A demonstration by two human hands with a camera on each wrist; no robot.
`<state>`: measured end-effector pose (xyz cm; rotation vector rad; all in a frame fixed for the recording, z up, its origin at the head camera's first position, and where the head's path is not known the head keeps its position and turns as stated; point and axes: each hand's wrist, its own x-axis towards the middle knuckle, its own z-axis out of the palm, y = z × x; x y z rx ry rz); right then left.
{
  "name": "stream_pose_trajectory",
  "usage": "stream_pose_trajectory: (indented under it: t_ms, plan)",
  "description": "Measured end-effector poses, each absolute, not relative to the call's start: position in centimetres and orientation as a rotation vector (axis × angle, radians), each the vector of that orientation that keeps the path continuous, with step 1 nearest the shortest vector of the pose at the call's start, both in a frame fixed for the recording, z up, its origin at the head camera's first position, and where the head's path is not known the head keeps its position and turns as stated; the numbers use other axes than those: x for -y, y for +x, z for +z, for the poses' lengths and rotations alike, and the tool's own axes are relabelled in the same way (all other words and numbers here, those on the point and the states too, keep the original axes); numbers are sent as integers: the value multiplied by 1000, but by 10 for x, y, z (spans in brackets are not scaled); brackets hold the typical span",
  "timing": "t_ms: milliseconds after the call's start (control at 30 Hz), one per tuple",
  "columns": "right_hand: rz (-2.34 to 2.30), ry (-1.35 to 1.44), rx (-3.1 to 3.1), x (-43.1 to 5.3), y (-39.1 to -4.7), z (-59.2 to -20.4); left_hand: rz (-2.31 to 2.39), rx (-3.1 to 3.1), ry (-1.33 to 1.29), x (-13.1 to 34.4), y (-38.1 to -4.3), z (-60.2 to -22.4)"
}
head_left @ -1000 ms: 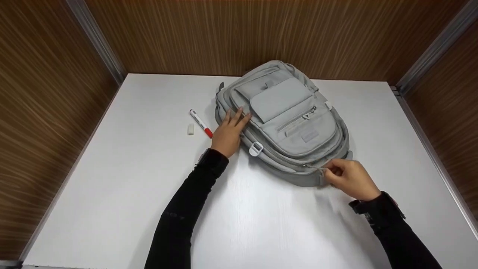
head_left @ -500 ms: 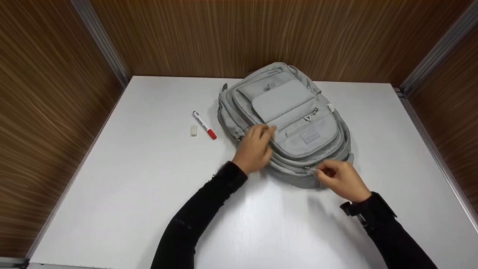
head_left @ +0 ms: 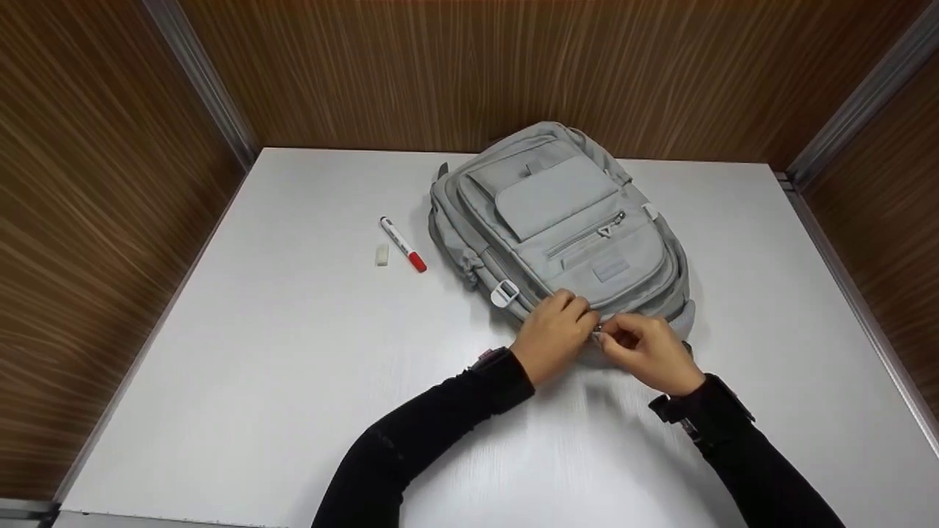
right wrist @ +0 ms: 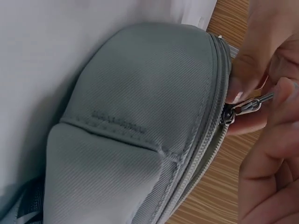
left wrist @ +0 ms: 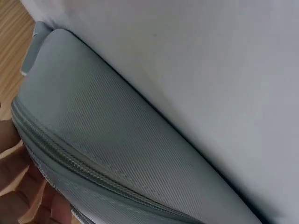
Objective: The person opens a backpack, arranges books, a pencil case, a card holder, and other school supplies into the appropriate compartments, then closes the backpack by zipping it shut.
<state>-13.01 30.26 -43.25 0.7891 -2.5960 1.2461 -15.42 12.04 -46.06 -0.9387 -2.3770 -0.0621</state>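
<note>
A grey backpack (head_left: 557, 198) lies front side up on the white table (head_left: 242, 352). At its lower edge, my left hand (head_left: 555, 337) grips the fabric along the zipper seam. In the left wrist view, fingers (left wrist: 18, 186) curl against the bag's zipped edge. Right beside it, my right hand (head_left: 649, 352) pinches the metal zipper pull (right wrist: 252, 106) between thumb and finger. In the right wrist view, the slider (right wrist: 228, 114) sits on the zipper, with its tooth rows parted below it. The left thumb (right wrist: 245, 74) presses close to the slider.
Left of the bag lie a white marker with a red cap (head_left: 403, 244) and a small pale eraser-like block (head_left: 382, 255). A white buckle (head_left: 505, 293) hangs on the bag's side. Wood-grain panels (head_left: 469, 73) wall the table at the back and sides.
My left hand has left the bag's left side and come down and right to grip the edge by the slider. My right hand has shifted left along the zipper with the pull.
</note>
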Motion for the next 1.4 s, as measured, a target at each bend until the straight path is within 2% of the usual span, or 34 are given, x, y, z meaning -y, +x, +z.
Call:
stream_pose_trajectory:
  t_ms: [400, 700, 1000, 1400]
  plan:
    - [1250, 728, 2664, -347, -147, -430, -197, 2496, -871, -122, -153, -455]
    - [1259, 748, 2722, -349, -151, -429, -558, 2645, -984, -88, -158, -447]
    - [1289, 629, 2747, -360, -158, -426, -755, 2652, -1078, -47, -165, -451]
    - [1272, 549, 2795, -373, -160, -431, -694, 2665, -939, 4, -172, -453]
